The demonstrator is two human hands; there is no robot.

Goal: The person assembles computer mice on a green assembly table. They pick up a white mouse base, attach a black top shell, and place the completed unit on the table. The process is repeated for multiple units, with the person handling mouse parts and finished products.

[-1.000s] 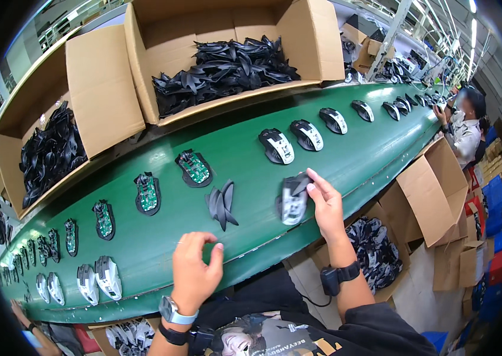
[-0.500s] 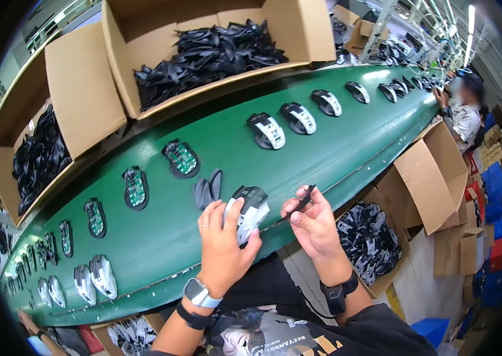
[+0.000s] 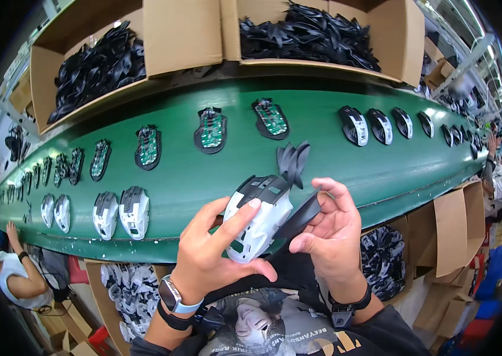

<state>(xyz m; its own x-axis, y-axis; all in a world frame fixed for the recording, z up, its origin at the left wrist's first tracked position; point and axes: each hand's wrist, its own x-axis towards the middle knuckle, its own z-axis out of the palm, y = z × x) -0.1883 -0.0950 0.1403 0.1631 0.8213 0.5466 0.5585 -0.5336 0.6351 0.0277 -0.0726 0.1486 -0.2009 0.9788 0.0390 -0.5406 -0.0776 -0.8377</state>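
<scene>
A white mouse shell with a black upper part (image 3: 261, 214) is held tilted above the near edge of the green belt, with my left hand (image 3: 210, 240) closed round its left side. Between the thumb and fingers of my right hand (image 3: 335, 232) is a thin black side panel (image 3: 300, 217), lying close along the shell's right side. Whether the two touch I cannot tell. Just beyond the shell, a few more black side panels (image 3: 292, 162) lie fanned on the belt.
On the green belt (image 3: 191, 178) stand a row of mouse bases with circuit boards (image 3: 210, 132), white shells (image 3: 134, 213) at left and mice (image 3: 355, 126) at right. Cartons of black panels (image 3: 316, 38) line the far side. Other people (image 3: 22, 270) sit at both ends.
My view has swung round, so the scene sits further right and lower. The black panel has come from apart, at the right, up close beside the shell. My left hand still holds the shell.
</scene>
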